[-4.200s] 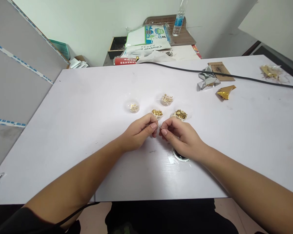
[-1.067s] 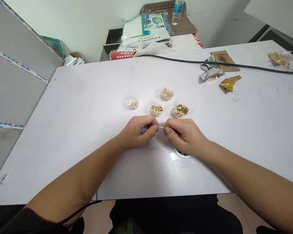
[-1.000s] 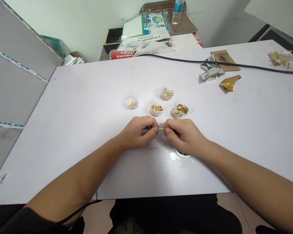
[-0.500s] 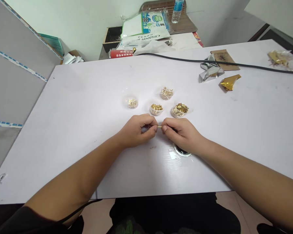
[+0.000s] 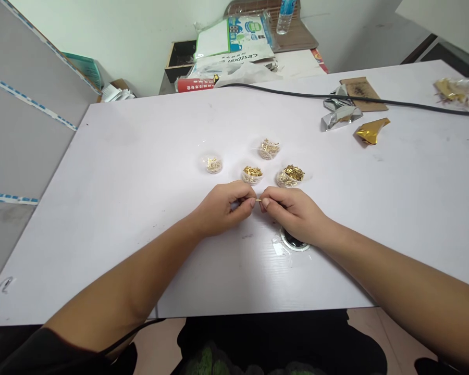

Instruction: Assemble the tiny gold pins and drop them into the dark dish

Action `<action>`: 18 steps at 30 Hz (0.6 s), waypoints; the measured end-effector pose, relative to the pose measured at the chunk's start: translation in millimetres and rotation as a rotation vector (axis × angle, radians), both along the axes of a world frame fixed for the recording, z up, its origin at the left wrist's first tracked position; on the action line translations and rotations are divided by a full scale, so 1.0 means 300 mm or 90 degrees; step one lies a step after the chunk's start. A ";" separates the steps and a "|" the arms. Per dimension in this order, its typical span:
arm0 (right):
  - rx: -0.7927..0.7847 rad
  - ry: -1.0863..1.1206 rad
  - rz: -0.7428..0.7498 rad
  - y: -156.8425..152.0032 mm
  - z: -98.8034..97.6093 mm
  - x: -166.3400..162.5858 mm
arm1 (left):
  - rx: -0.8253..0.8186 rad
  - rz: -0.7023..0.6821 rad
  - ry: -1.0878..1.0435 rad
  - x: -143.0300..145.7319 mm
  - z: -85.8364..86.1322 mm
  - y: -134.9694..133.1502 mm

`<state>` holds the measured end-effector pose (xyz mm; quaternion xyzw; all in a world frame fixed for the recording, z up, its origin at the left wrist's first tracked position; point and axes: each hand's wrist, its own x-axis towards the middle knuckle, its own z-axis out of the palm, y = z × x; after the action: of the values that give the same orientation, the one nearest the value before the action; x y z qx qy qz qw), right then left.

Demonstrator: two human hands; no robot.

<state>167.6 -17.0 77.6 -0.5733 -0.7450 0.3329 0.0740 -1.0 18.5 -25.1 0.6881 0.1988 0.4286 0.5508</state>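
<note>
- Pinching one end of a thin gold pin (image 5: 258, 200), the left hand (image 5: 227, 209) has its thumb and fingers drawn together.
- Fingers curled, the right hand (image 5: 293, 211) grips the pin's other end; the pin spans the small gap between both hands, over the desk (image 5: 133, 172).
- Just beyond the right hand stands a clear cup (image 5: 284, 180) of gold pieces.
- Partly hidden by the right hand is a black disc (image 5: 296, 242).

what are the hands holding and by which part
A thin gold-coloured pin, pinched at one end by the left hand and at the other by the right hand.
</note>
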 end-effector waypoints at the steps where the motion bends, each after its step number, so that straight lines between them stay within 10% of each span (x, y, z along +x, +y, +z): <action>1: -0.002 -0.001 -0.003 0.000 0.001 0.000 | -0.002 0.001 0.001 0.001 0.001 0.000; 18: -0.023 0.000 -0.015 0.005 0.002 -0.002 | 0.109 0.049 -0.001 0.012 0.002 -0.005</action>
<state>167.1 -15.5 78.2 -0.5834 -0.7322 0.3451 0.0674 2.6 17.1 -24.5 0.7242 0.1875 0.4649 0.4735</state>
